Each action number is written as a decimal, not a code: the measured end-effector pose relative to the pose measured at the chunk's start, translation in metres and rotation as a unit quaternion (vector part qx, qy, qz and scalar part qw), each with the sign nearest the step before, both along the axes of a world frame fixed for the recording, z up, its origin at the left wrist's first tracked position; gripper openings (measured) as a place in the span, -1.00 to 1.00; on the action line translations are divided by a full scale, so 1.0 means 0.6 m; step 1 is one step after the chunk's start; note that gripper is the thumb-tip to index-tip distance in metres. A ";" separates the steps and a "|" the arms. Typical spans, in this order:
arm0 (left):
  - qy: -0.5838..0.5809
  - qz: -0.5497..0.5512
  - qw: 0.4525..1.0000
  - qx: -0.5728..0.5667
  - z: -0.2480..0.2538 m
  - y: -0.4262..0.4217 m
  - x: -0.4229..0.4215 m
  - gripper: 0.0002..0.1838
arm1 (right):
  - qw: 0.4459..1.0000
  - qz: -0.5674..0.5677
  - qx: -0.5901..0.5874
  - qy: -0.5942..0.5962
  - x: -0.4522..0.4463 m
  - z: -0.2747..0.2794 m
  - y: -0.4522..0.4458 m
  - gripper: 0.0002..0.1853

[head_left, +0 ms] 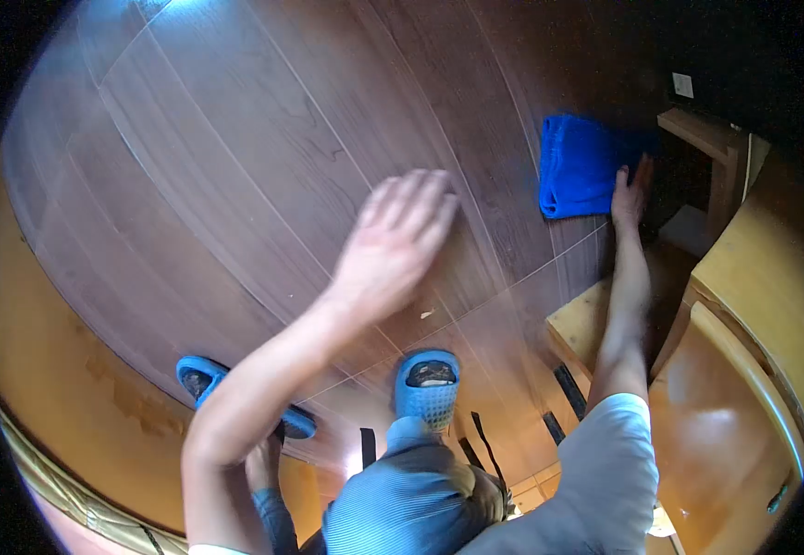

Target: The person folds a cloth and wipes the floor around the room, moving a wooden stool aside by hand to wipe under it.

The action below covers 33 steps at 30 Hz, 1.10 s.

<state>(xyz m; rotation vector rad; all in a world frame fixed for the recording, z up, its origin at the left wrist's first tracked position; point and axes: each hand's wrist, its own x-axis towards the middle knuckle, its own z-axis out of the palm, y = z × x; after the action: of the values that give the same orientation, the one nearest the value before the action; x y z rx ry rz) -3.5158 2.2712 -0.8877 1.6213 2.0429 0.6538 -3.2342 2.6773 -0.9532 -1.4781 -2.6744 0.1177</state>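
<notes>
A folded blue cloth (578, 166) lies on the brown plank floor (263, 139) at the upper right. My right hand (631, 194) touches the cloth's right edge, its fingers apart and the palm low. Nearer the middle, my left hand (397, 231) hovers over the floor with its fingers stretched out, slightly blurred, holding nothing. A small pale scrap (426, 314) is on the floor below my left hand.
Blue slippers (428, 388) are on my feet, one at the centre and one further left. Wooden furniture with a leg (721, 176) stands at the right, beside a curved wooden panel (735, 407). Another curved wooden surface (78, 370) borders the left.
</notes>
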 end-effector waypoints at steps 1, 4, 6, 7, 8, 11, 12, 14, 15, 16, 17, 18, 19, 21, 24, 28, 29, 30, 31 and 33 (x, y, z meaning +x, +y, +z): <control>-0.014 0.022 1.000 -0.015 0.009 -0.025 -0.026 -0.19 | 1.000 -0.002 0.015 -0.012 0.003 0.002 0.002 -0.23; 0.041 0.088 0.994 -0.050 0.006 -0.093 -0.083 -0.19 | 0.976 -0.109 0.105 -0.155 -0.066 0.034 -0.057 -0.26; 0.092 0.128 0.984 -0.078 -0.002 -0.132 -0.111 -0.16 | 0.982 -0.149 0.066 -0.099 -0.065 -0.009 -0.044 -0.26; 0.122 0.139 0.978 -0.096 -0.004 -0.146 -0.127 -0.17 | 0.982 -0.170 0.044 -0.071 -0.076 -0.022 -0.047 -0.26; 0.150 0.146 0.971 -0.115 -0.005 -0.159 -0.138 -0.19 | 0.978 -0.187 0.046 -0.077 -0.079 -0.023 -0.047 -0.26; 0.192 0.164 0.954 -0.160 -0.018 -0.191 -0.161 -0.19 | 0.973 -0.210 0.051 -0.080 -0.109 -0.003 -0.050 -0.26; 0.193 0.160 0.953 -0.170 -0.017 -0.201 -0.165 -0.17 | 0.977 -0.195 0.051 -0.071 -0.098 -0.009 -0.013 -0.27; 0.186 0.157 0.948 -0.203 -0.010 -0.217 -0.165 -0.16 | 0.984 -0.172 0.041 -0.030 -0.075 -0.014 0.052 -0.28; 0.190 0.150 0.948 -0.207 -0.011 -0.226 -0.164 -0.16 | 0.986 -0.161 0.036 -0.020 -0.062 -0.021 0.085 -0.29; 0.192 0.144 0.949 -0.205 -0.014 -0.231 -0.165 -0.15 | 0.988 -0.144 0.040 -0.035 -0.040 -0.026 0.122 -0.29; 0.193 0.137 0.950 -0.206 -0.014 -0.238 -0.165 -0.15 | 0.989 -0.128 0.045 -0.063 -0.015 -0.034 0.160 -0.30; 0.192 0.130 0.950 -0.210 -0.014 -0.244 -0.163 -0.15 | 0.987 -0.105 0.053 -0.105 0.014 -0.045 0.211 -0.31; 0.192 0.124 0.948 -0.220 -0.011 -0.247 -0.166 -0.15 | 0.984 -0.078 0.062 -0.150 0.048 -0.057 0.265 -0.31; 0.202 0.122 0.944 -0.230 -0.007 -0.254 -0.164 -0.13 | 0.973 -0.020 0.072 -0.217 0.115 -0.080 0.365 -0.32; 0.226 0.136 0.927 -0.268 0.003 -0.273 -0.161 -0.09 | 0.986 -0.086 0.015 -0.141 0.123 -0.081 0.396 -0.32; 0.184 0.157 0.924 -0.296 -0.002 -0.288 -0.160 0.00 | 0.985 -0.164 -0.028 -0.046 0.116 -0.072 0.380 -0.32; 0.195 0.152 0.921 -0.301 -0.008 -0.287 -0.160 0.06 | 0.984 -0.174 -0.031 -0.035 0.117 -0.068 0.373 -0.32; 0.199 0.150 0.923 -0.293 -0.017 -0.288 -0.159 0.07 | 0.983 -0.182 -0.032 -0.026 0.117 -0.061 0.368 -0.32; 0.205 0.148 0.925 -0.285 -0.027 -0.291 -0.163 0.07 | 0.982 -0.186 -0.034 -0.013 0.114 -0.054 0.360 -0.32; 0.221 0.148 0.921 -0.284 -0.011 -0.296 -0.165 0.08 | 0.980 -0.194 -0.045 0.006 0.098 -0.061 0.352 -0.31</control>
<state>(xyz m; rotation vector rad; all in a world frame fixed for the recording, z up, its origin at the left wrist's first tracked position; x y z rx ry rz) -3.6148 2.0934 -0.8941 1.1900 2.5101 -0.2514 -3.1753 2.8886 -0.9898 -1.9835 -2.3433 0.2204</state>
